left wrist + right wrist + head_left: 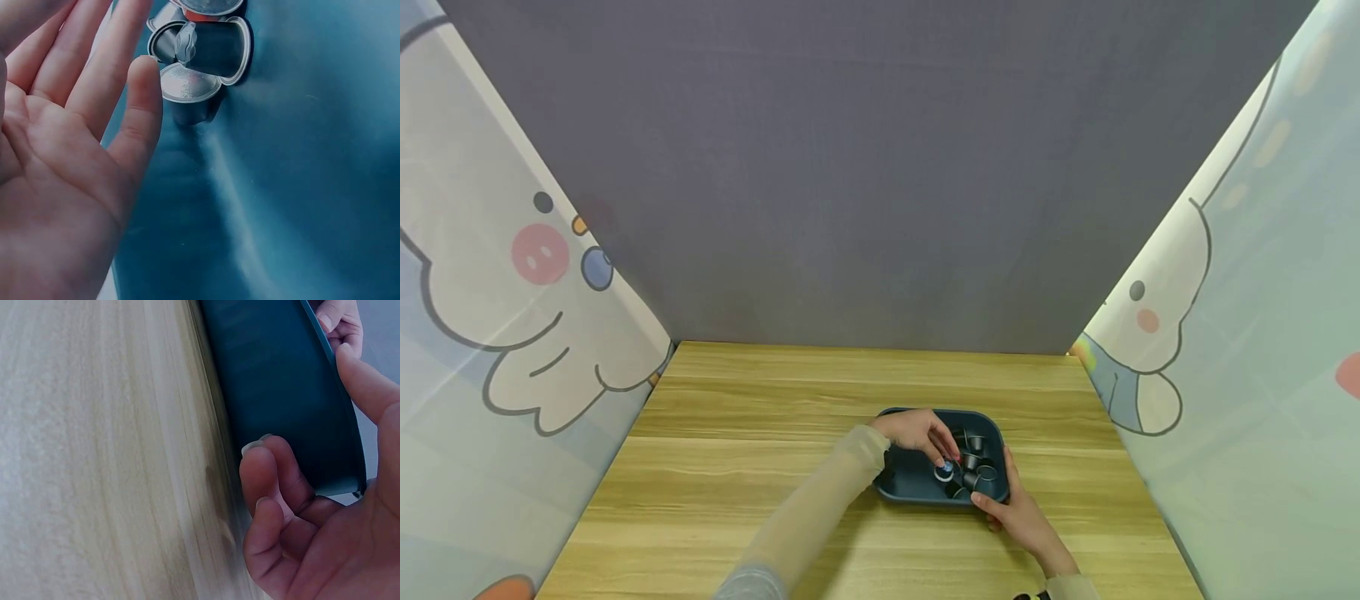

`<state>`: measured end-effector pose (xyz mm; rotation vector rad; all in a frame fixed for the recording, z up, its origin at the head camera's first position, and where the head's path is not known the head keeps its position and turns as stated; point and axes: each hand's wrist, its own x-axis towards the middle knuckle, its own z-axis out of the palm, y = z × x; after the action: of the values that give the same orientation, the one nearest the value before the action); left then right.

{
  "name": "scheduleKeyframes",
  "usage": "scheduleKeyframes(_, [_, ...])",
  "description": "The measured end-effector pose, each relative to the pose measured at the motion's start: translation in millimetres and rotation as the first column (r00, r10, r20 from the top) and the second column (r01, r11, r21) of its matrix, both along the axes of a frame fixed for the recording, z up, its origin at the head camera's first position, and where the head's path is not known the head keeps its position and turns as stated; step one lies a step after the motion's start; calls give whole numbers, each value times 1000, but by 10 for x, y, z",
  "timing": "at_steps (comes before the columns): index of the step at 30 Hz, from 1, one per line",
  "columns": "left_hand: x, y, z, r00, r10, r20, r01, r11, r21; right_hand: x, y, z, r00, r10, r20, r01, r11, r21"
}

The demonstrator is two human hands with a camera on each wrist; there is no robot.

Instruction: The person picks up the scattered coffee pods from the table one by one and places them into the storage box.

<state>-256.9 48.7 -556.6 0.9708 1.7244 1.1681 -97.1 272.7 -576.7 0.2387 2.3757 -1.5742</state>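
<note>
Reaching into a dark blue tray (910, 492), my left hand (917, 432) has its thumb and fingertips down at a blue capsule with a white rim (944, 472). Whether the fingers pinch it I cannot tell; the fingertips are outside the left wrist view. There, the little finger (144, 100) comes close to black coffee capsules (215, 49) with silvery lids. A touch of red shows beside the fingertips in the head view. My right hand (1024, 521) grips the tray's near right corner, thumb over the rim and other fingers curled against the outer wall (281, 381).
Several dark capsules (976, 460) lie heaped in the tray's right half, some on their sides. The tray stands on a wood-grain table (737, 467). A grey backdrop (880, 208) rises behind, and cartoon-printed curtains (1247, 350) flank both sides.
</note>
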Motion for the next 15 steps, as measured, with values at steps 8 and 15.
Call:
scheduleKeyframes(8, [22,-13,54,1000,29,13,-28,1000,-10,-5,1,3,1000,-5,6,5,1000,-1])
scheduleKeyframes(15, [33,-36,100,998,45,39,-46,999,19,0,-4,2,1000,-18,3,18,1000,-5])
